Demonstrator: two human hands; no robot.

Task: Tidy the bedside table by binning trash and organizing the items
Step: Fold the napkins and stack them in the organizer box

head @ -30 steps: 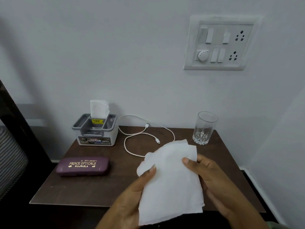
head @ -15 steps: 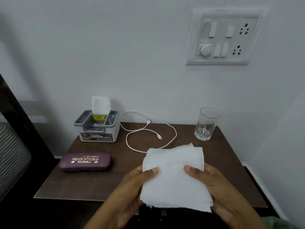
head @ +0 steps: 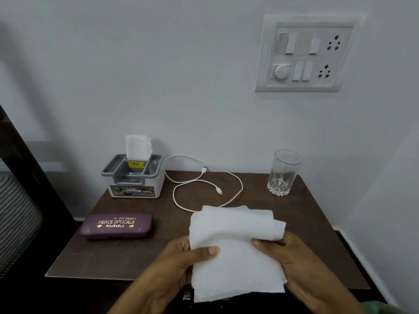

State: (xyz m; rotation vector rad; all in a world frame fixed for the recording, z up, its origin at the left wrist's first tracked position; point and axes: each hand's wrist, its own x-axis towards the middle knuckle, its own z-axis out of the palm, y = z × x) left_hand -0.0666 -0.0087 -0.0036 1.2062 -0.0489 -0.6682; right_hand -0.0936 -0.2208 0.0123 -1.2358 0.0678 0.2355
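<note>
A white tissue (head: 235, 248) is held up over the front of the brown bedside table (head: 127, 259). My left hand (head: 172, 268) pinches its left edge with the thumb on top, and my right hand (head: 301, 270) pinches its right edge. The tissue's top edge is folding over toward me. On the table lie a purple spectacle case (head: 116, 225), a loose white charging cable (head: 204, 184), a clear drinking glass (head: 283, 172) and a grey-and-white tissue dispenser (head: 133, 177) with a tissue sticking up.
A switchboard with sockets (head: 303, 56) is on the wall above the table. A dark bed frame (head: 34, 184) stands at the left. The right wall is close beside the table.
Both hands have drawn the tissue lower and toward me, and its top part has folded over. The items on the table have not moved.
</note>
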